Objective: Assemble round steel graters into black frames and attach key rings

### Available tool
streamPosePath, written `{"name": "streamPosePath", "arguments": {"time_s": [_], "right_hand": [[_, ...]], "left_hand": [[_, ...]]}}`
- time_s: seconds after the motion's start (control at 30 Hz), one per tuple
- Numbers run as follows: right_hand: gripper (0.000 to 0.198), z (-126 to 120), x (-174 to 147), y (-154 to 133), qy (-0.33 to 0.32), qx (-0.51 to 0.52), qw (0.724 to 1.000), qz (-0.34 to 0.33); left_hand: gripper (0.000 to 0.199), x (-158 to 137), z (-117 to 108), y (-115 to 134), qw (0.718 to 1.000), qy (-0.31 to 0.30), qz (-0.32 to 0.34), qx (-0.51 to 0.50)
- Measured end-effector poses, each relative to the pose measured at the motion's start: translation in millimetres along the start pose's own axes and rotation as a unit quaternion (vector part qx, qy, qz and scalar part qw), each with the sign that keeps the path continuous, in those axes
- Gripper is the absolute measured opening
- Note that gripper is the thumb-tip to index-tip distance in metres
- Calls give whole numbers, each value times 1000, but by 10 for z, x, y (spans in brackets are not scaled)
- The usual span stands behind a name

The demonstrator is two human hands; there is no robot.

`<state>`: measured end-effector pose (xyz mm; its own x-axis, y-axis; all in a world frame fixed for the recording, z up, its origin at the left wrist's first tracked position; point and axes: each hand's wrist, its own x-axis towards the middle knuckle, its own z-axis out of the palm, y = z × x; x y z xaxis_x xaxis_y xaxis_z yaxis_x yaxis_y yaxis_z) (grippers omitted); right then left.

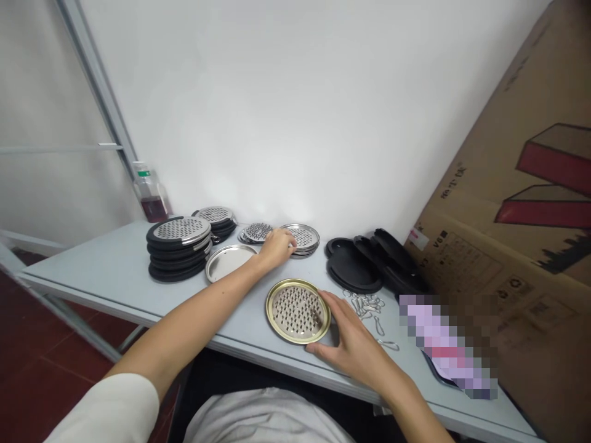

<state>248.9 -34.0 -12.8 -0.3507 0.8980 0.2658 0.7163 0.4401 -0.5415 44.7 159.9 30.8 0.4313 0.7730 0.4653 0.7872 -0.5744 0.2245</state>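
Observation:
My right hand (353, 341) holds the rim of a round grater disc (298, 309), thumb at the near edge and fingers at the far right. This disc has a gold-coloured rim, a perforated middle and a dark smudge on its right side. Farther back, my left hand (276, 247) has its fingers curled at the left edge of a stack of silver grater discs (302, 237). What its fingertips hold, if anything, is hidden. Left of that hand lie smaller grater discs (257, 232). Under the left forearm, a plain shiny metal disc (228, 259) is partly covered.
Black-rimmed graters stand in a tall stack (179, 249) and a lower stack (215, 223) at left. A bottle of dark red liquid (152, 200) is behind. Black round holders (353, 264), metal clips (364, 304), a blurred purple item (446, 347) and a large carton (503, 246) are at right.

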Motion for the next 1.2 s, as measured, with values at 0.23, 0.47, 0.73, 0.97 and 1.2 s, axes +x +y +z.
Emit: {"name": "streamPosePath", "arguments": {"time_s": [0.23, 0.47, 0.73, 0.97, 1.2], "right_hand": [[90, -37, 10, -48, 4, 16, 1000, -1], [94, -13, -4, -24, 16, 16, 1000, 2], [103, 25, 35, 19, 170, 72, 983, 21], [92, 39, 39, 51, 222, 52, 974, -4], [87, 13, 37, 75, 186, -32, 982, 8]], "left_hand": [[14, 32, -75, 64, 998, -5, 53, 34], [14, 80, -350, 128, 994, 95, 61, -4], [20, -666, -737, 520, 831, 173, -112, -517], [15, -1206, -510, 547, 599, -25, -344, -723], [47, -1460, -511, 444, 797, -41, -246, -550]]}}
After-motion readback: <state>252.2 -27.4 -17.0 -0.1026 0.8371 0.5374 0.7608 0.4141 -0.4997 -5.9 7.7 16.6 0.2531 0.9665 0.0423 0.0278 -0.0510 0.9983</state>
